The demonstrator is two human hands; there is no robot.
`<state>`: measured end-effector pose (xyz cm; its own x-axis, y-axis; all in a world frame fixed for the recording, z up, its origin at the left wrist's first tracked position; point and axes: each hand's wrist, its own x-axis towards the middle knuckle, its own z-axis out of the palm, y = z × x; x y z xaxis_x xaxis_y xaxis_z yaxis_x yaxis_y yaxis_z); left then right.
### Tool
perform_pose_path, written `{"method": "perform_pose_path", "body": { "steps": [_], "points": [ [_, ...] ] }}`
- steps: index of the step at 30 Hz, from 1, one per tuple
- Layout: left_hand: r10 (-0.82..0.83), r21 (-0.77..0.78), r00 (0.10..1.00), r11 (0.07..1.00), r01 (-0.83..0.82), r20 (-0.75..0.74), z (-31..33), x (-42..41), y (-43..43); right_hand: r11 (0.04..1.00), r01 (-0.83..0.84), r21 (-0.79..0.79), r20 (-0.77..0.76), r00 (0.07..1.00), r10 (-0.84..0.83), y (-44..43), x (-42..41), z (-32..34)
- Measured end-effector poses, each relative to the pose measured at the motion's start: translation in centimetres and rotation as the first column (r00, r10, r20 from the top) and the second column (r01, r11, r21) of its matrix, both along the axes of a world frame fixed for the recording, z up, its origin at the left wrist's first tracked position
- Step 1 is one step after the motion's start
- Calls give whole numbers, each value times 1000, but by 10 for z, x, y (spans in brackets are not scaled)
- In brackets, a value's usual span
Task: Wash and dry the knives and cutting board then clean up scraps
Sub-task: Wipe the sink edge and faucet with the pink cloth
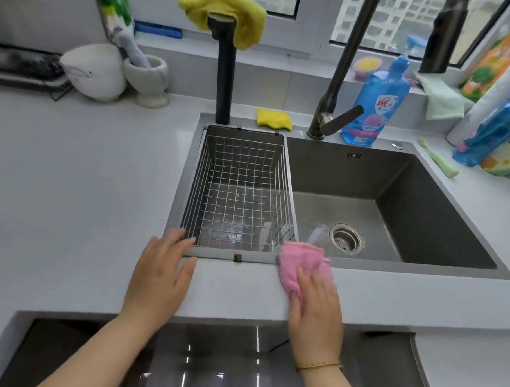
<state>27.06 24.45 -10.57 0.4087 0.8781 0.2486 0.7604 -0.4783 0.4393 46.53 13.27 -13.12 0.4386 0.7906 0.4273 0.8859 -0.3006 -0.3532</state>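
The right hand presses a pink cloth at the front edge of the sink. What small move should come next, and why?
Probably slide the pink cloth left along the counter strip toward the left hand. The right hand presses it flat at the front rim of the sink, beside the wire basket, and that strip lies between the two hands.

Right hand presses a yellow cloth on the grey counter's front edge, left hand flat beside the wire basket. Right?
Wrong colour: in the head view the right hand presses a pink terry cloth, not yellow. The left hand does lie flat on the grey counter beside the steel wire basket.
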Motion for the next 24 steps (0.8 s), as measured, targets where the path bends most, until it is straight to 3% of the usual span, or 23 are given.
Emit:
{"method": "perform_pose_path", "body": {
  "steps": [3, 5, 7, 8, 9, 11, 14, 19, 24],
  "points": [
    [228, -81, 974, 971, -226, 6, 9, -43, 19, 978, -208, 5, 38, 977, 208, -2, -14, 1],
    [331, -121, 943, 935, -333, -42, 9, -68, 32, 995, -90, 36, -59, 994, 92, 5, 0, 3],
    [398, -128, 914, 905, -405, -76, 7, -88, 40, 996, 84, -12, -72, 994, -85, 23, 5, 7],
    [416, -133, 904, 895, -426, -96, 4, -94, 41, 995, 90, -53, -87, 992, -94, 34, -4, 9],
    [414, -133, 904, 895, -426, -109, 0, -97, 42, 995, 47, -92, -121, 991, -58, 43, -19, 12],
    [399, -118, 908, 903, -413, -125, -6, -99, 44, 987, -117, -114, -45, 993, 113, 62, -50, 12],
    [409, -102, 905, 902, -420, -114, -6, -98, 45, 975, -209, -73, -28, 978, 207, 81, -84, 15],
    [401, -66, 913, 911, -406, -76, -5, -100, 43, 873, -487, 14, 68, 872, 485, 52, -56, 8],
    [405, -97, 911, 906, -411, -76, -7, -101, 44, 933, -355, -62, -31, 935, 354, 18, -32, 11]
  ]
}}
